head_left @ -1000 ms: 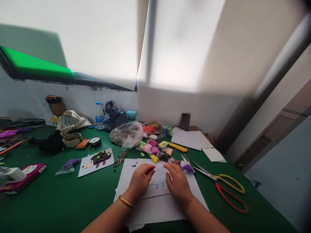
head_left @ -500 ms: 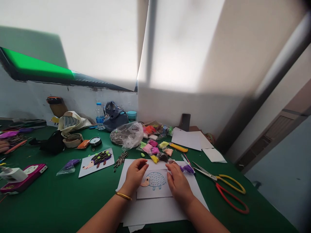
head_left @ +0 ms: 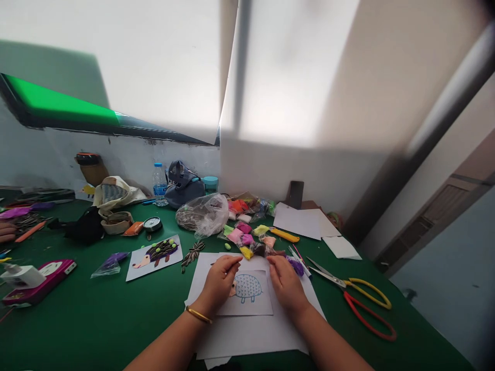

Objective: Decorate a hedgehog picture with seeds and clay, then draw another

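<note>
A small white card (head_left: pixel 260 306) with a blue-outlined hedgehog, its face filled in pink, lies on larger white paper (head_left: pixel 251 337). My left hand (head_left: pixel 221 282) is over the card's left side, thumb and fingers pressed together; whatever they hold, if anything, is too small to name. Just beyond the card's right edge is my right hand (head_left: pixel 285 282), its fingers bent and close together, their tips partly hidden. Small clay packets (head_left: pixel 246 239) lie behind the hands, with a purple packet (head_left: pixel 297 267) beside my right hand.
Large scissors (head_left: pixel 344 283) lie open at the right, near a yellow cutter (head_left: pixel 285 235). Left stand a decorated hedgehog card (head_left: pixel 154 257), seeds (head_left: pixel 192 253), a purple packet (head_left: pixel 110 264) and a pink case (head_left: pixel 58 273). Another person's hand (head_left: pixel 6 232) shows at the far left.
My left hand has shifted right, now covering part of the hedgehog's face. My right hand has moved slightly right, off the card. The other person's hand has moved slightly.
</note>
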